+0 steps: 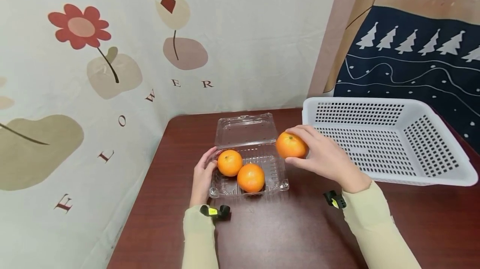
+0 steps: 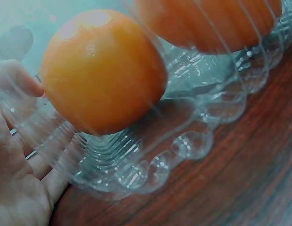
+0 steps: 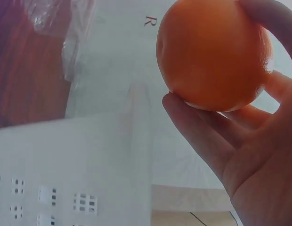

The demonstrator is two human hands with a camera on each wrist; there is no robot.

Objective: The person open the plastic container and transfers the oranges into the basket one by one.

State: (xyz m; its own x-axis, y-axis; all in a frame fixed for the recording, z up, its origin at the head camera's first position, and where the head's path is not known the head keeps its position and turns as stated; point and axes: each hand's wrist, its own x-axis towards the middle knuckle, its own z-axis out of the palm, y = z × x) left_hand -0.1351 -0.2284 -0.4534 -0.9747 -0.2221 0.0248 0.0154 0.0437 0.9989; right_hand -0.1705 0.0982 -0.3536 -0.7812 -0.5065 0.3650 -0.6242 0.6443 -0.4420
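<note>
My right hand (image 1: 325, 156) grips an orange (image 1: 291, 145) between thumb and fingers, raised between the clear plastic clamshell box (image 1: 277, 173) and the white basket. In the right wrist view the fingers curl round this orange (image 3: 212, 54). At the box's left side, my left hand (image 1: 203, 175) holds the wall, its thumb over the rim and its fingers outside, as the left wrist view shows. Inside the box sit two more oranges, one (image 1: 230, 163) close to the left thumb and the other (image 1: 251, 178) nearer the front wall. The box's lid (image 1: 245, 130) lies folded back behind it.
A white perforated plastic basket (image 1: 382, 177) stands on the right of the dark red-brown table (image 1: 157, 219). A white cloth (image 1: 243, 31) with printed flowers and letters hangs behind and to the left. A dark cloth with white trees (image 1: 412, 65) hangs at the back right.
</note>
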